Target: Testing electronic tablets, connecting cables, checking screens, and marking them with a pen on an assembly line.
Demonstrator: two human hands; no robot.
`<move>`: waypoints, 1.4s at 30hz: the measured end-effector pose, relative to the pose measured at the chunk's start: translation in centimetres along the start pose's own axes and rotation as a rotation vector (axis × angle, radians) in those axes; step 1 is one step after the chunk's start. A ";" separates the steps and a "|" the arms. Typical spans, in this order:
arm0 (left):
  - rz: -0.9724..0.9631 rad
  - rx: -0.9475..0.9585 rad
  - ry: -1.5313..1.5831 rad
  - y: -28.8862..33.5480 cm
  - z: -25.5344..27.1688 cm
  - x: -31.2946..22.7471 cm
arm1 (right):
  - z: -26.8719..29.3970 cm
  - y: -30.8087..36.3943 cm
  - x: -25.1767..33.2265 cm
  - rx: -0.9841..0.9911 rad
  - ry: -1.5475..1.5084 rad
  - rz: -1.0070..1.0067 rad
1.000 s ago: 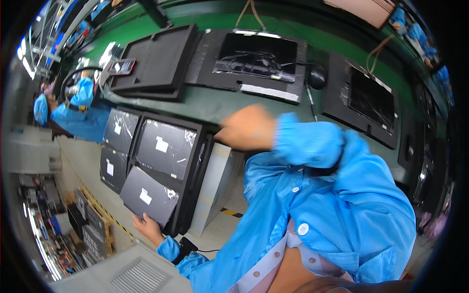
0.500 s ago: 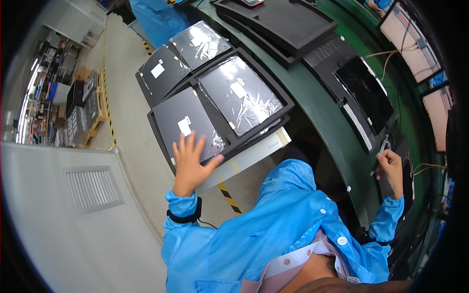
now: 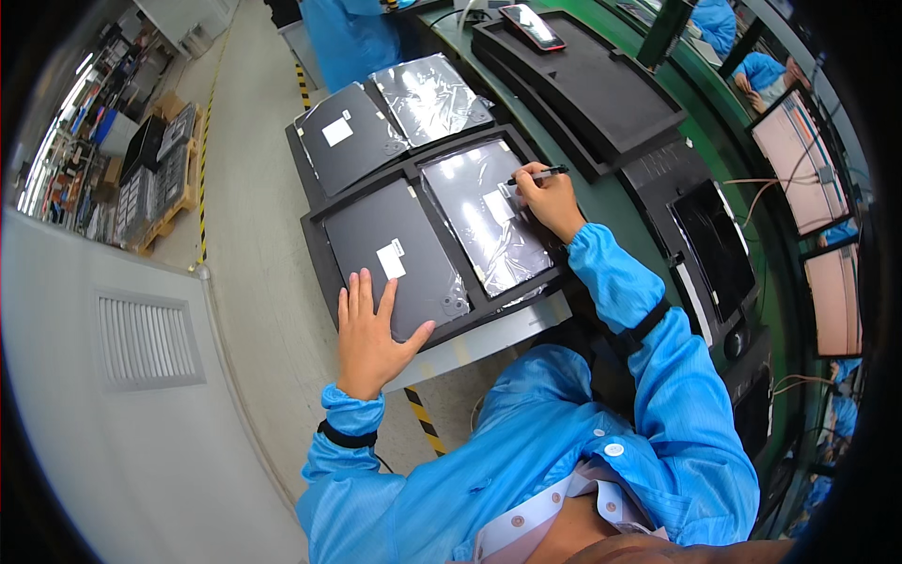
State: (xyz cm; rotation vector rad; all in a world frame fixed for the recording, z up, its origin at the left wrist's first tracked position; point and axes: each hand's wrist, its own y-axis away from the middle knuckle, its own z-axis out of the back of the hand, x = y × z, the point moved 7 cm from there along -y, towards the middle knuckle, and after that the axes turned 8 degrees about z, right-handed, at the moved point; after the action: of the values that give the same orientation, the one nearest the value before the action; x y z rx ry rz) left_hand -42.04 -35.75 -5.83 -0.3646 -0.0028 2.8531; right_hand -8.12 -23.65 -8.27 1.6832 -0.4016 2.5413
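My left hand [image 3: 369, 336] lies with fingers outstretched over the lower part of a flat dark grey device [image 3: 390, 226] bearing a white label [image 3: 391, 261]. Beside it in the same black foam tray [image 3: 315, 246] is a second device wrapped in shiny clear film [image 3: 470, 197], with a white label of its own [image 3: 499, 207]. My right hand [image 3: 554, 202] grips a black pen [image 3: 540, 175], its tip pointing left just above that wrapped device, near the label. Whether the tip touches the film I cannot tell.
Two more labelled devices, one dark [image 3: 343, 141] and one film-wrapped [image 3: 430, 99], lie just beyond. On the green bench stand stacked black trays [image 3: 601, 99] with a phone [image 3: 533, 26], a dark-screened unit [image 3: 714, 249] and monitors [image 3: 803, 164]. A person in blue [image 3: 348, 42] stands at the far end.
My right hand has moved left from the bench edge to above the wrapped device, carrying the pen. My left hand has settled lower on the dark device. The view has shifted slightly.
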 end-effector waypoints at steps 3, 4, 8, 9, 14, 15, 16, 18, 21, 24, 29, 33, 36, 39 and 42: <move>0.011 -0.010 0.023 -0.3 -0.1 0.3 | -0.6 0.3 -1.3 0.028 -0.018 0.036; 0.010 -0.003 0.031 -0.4 -0.1 0.3 | -0.5 0.4 -1.3 0.005 -0.045 0.070; 0.018 -0.023 0.026 -0.5 0.3 0.1 | -0.3 0.0 -1.1 0.039 0.003 0.078; -0.005 -0.061 0.016 -0.5 0.7 -0.1 | -0.3 0.1 -0.9 0.053 0.070 0.053; -0.144 -0.017 0.099 -0.2 1.1 -1.2 | -2.9 2.0 3.3 -0.019 -0.154 0.122; -0.115 -0.011 0.105 -0.2 1.1 -0.9 | -5.4 3.0 4.2 0.064 -0.281 0.099; -0.105 -0.040 0.122 -0.1 1.3 -0.9 | -8.0 4.0 5.0 0.186 -0.285 0.083; -0.104 -0.050 0.121 0.0 1.3 -0.8 | -12.5 4.8 6.6 0.320 -0.277 0.142; -0.077 -0.040 0.101 0.0 1.0 -0.5 | -15.7 4.6 6.6 0.332 -0.110 0.111; -0.065 -0.041 0.110 0.1 1.0 -0.4 | -16.2 4.2 6.4 0.309 -0.121 0.123; -0.072 -0.071 0.113 0.1 1.4 -0.4 | -16.0 4.5 7.5 0.330 -0.111 0.198; -0.093 -0.130 0.104 0.5 1.3 -0.8 | -12.3 5.4 8.3 0.230 -0.085 0.103; -0.102 -0.152 0.076 0.8 1.0 -1.5 | -2.5 8.8 11.4 -0.037 -0.145 0.451; -0.065 -0.129 0.065 1.0 0.9 -3.3 | 10.6 15.8 11.3 -0.041 0.194 0.462; -0.075 -0.256 0.008 2.0 2.2 -7.0 | 24.6 25.1 7.3 -0.145 0.622 -0.144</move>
State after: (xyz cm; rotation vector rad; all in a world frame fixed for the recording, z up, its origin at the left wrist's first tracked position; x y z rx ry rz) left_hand -36.55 -39.39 -1.99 -0.4169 -0.3756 2.7806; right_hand 5.96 -54.71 2.93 0.7751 -0.3795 2.6657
